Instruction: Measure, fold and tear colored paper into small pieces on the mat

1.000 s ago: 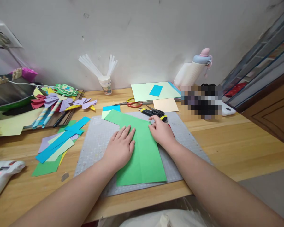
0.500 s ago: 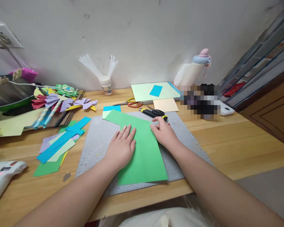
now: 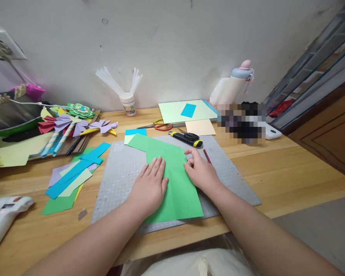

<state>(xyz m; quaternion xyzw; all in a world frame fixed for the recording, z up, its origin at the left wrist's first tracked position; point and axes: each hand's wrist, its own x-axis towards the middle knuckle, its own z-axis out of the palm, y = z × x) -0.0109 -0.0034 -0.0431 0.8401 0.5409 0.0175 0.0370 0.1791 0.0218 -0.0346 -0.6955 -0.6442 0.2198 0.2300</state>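
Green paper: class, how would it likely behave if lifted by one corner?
The green paper is probably light, looking thin. It would likely droop, as its near edge looks slightly wavy over the mat. It may bend near its middle, where a faint crease seems to run.

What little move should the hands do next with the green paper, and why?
I'd probably slide the right hand down the right edge of the green paper, pressing lightly. Its fingertips are at that edge, the left hand lies flat on the paper, and a shadow near the lower right corner hints that it lifts off the grey mat.
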